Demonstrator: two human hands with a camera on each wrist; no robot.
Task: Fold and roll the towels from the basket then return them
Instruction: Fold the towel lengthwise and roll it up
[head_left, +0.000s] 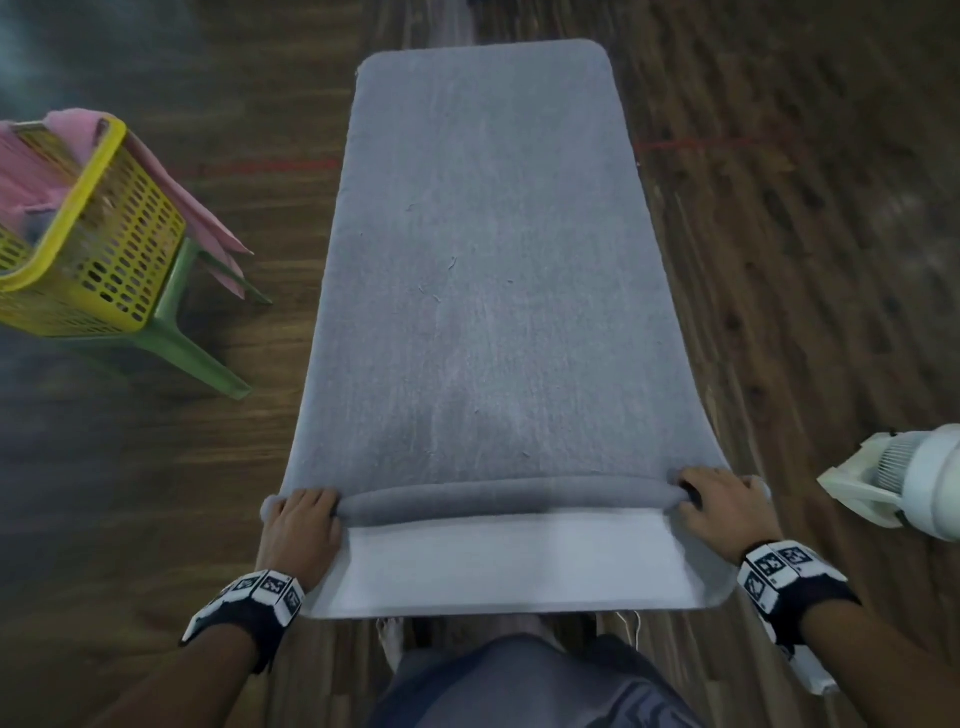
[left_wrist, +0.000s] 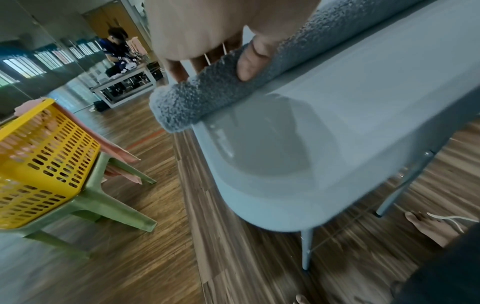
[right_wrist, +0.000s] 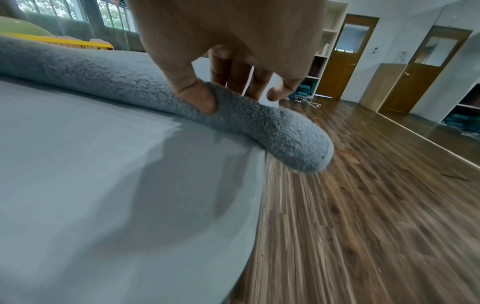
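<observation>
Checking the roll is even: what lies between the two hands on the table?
Only the rolled part of the grey towel spans between left hand and right hand, on the table; head view shows this.

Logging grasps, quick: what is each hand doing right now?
Left hand: fingers curled round the left end of the grey towel roll.
Right hand: gripping the roll's right end.

The towel (head_left: 483, 270) lies lengthwise on the worktop (head_left: 519, 566), its near end rolled up (a bare strip of worktop shows before the roll). The left hand (head_left: 301, 530) sits on the roll's left end, the right hand (head_left: 727, 512) on its right. The basket (head_left: 98, 228) stands on a stool (head_left: 182, 338) to the left, towels (head_left: 31, 171) in it.
</observation>
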